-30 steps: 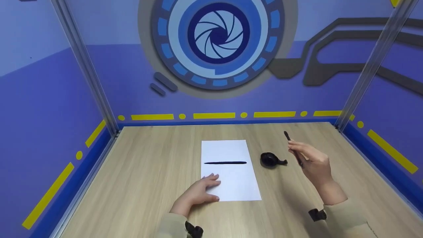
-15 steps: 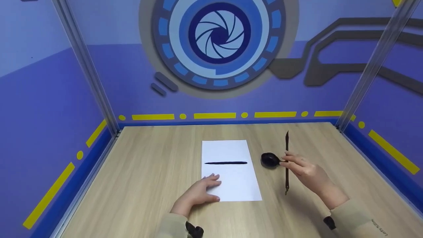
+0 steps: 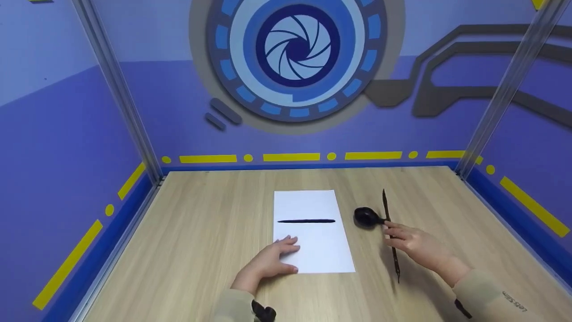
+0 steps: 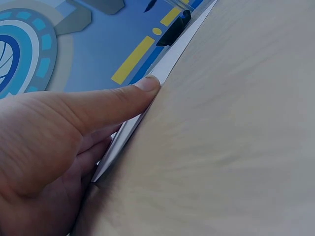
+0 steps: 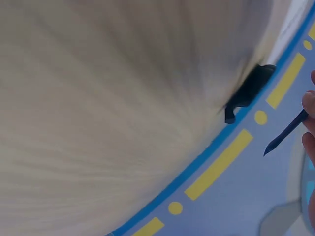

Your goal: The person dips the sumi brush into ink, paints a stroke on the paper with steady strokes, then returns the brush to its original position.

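Note:
A sheet of white paper (image 3: pixel 315 250) lies on the table with one black horizontal stroke (image 3: pixel 306 221) across it. My left hand (image 3: pixel 267 260) rests on its lower left corner, thumb and fingers spread; the left wrist view shows the thumb (image 4: pixel 118 105) along the paper's edge. My right hand (image 3: pixel 418 245) pinches a dark, slim writing brush (image 3: pixel 395 259) between thumb and fingers. Its pointed tip is turned toward the back wall. In the right wrist view only some fingers (image 5: pixel 309 103) and the brush's tip end show. Just left of that hand sits a small black ink dish (image 3: pixel 366 218) with a short handle.
A wooden tabletop (image 3: pixel 201 232) carries everything. Purple and blue printed panels (image 3: pixel 170 107) stand at the back and both sides, with metal posts (image 3: pixel 120 94) in the corners.
My right hand has come lower, and the brush has swung from a steep tilt to lying nearly lengthwise, pointing away from me. The left hand and paper stay put.

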{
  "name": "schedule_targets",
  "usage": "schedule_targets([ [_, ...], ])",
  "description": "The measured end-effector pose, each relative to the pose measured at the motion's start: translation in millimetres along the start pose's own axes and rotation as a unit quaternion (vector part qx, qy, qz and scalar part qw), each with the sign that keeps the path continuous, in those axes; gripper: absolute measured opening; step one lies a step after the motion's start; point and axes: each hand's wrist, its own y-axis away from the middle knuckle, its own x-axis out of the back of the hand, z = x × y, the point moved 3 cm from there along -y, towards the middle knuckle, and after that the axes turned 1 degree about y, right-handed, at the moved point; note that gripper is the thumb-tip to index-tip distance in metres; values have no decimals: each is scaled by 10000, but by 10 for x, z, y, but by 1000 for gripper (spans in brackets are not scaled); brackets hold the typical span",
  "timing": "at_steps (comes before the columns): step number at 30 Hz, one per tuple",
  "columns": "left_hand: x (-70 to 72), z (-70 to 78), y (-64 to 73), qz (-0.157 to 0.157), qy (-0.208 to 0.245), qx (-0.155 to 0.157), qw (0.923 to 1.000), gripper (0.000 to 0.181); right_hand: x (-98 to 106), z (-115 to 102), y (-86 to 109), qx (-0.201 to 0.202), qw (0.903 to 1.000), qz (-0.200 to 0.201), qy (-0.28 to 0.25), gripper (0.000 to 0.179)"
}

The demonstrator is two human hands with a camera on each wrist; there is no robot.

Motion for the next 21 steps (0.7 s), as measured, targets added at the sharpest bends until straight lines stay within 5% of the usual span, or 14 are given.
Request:
schedule_targets([
  [8,-1,-7,-4,-56,50,52,10000,62,-102,-21,76,352,9968,-721,8,33],
  [21,1,-4,10,39,91,-24,9999,62,-214,-39,91,391,9941,-1014,-23,39],
])
